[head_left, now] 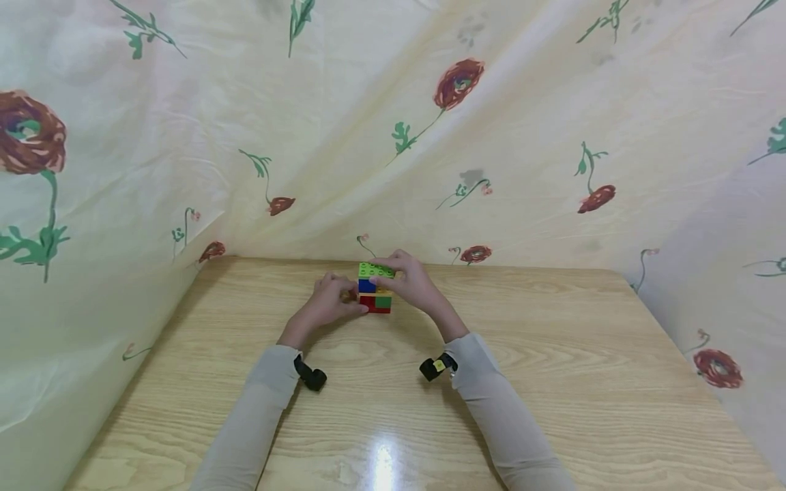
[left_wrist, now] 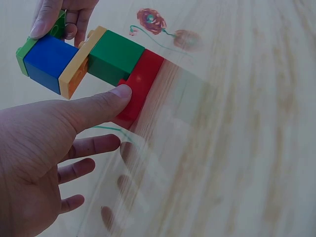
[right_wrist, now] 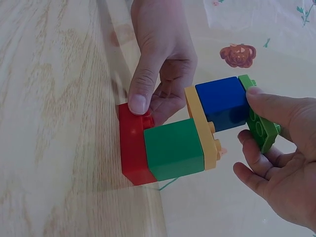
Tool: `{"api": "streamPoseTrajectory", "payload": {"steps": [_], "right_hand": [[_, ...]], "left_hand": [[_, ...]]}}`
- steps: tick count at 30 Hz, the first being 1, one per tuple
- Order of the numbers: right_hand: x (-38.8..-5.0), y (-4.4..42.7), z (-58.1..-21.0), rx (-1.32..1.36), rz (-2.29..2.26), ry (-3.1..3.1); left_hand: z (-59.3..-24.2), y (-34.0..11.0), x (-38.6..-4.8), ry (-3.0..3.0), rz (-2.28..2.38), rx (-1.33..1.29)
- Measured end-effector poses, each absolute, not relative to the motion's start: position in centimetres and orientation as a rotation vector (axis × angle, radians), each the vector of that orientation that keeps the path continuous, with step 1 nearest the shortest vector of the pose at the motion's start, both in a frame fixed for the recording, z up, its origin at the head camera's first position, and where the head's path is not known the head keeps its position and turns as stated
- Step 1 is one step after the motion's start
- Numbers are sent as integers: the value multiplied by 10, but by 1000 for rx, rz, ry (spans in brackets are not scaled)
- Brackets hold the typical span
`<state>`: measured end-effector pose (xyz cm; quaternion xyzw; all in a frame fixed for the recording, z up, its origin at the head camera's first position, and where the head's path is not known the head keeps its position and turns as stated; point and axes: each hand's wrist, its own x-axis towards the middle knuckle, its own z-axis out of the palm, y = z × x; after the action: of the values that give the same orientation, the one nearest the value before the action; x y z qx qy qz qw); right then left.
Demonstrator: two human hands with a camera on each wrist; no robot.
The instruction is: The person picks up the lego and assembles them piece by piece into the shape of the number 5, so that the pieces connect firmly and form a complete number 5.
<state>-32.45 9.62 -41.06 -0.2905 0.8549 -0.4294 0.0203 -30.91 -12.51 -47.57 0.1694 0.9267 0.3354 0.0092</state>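
A small stack of toy building bricks stands near the table's back edge. At its base lies a red brick (right_wrist: 132,148), with a green brick (right_wrist: 174,149) on one end. Across that runs a thin orange plate (right_wrist: 201,129), bearing a blue brick (right_wrist: 222,102) at the opposite end. A lime-green studded plate (head_left: 367,270) tops the blue brick. My left hand (head_left: 325,301) pinches the red brick, thumb on its near side; its other fingers are extended. My right hand (head_left: 416,281) holds the lime-green plate between thumb and fingers, the thumb also at the blue brick's edge.
The light wood table (head_left: 552,354) reaches up to a floral cloth (head_left: 344,123) hung behind it and along both sides. Black straps with small devices sit on the left wrist (head_left: 310,375) and right wrist (head_left: 437,366), over grey sleeves.
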Motion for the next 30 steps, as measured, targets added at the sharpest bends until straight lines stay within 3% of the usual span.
{"api": "streamPoseTrajectory", "payload": {"steps": [30], "right_hand": [[-323,96,-413,-848,-1396,2630]], "left_hand": [[-476,-125,-308,2899,1039,537]]}}
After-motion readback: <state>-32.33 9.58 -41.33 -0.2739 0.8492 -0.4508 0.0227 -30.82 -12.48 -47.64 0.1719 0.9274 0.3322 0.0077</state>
